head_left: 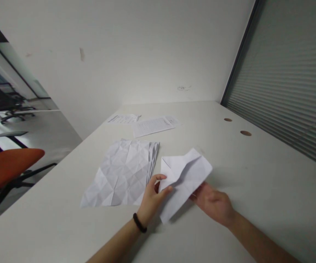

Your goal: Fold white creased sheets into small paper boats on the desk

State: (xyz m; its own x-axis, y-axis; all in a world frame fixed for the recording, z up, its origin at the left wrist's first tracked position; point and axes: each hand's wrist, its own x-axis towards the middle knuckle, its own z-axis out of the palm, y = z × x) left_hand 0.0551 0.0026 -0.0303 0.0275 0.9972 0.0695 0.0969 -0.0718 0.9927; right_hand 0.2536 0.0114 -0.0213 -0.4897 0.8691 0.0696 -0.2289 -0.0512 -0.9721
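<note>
A folded sheet of white paper (pixel 190 179) is held tilted just above the table, with a flap turned over along its upper left part. My left hand (pixel 155 195) pinches its left edge between thumb and fingers, and a dark band circles that wrist. Under the paper's lower right edge is my right hand (pixel 212 202), its fingertips partly hidden behind the sheet. Left of the hands lies a stack of creased white paper (pixel 125 171), its sheets fanned along the right side.
Printed sheets (pixel 155 126) and another printed paper (pixel 123 118) lie farther back on the white table (pixel 256 175). Two round holes (pixel 246 133) pierce the tabletop near the blinds (pixel 289 91). An orange chair (pixel 12 166) stands beyond the left edge.
</note>
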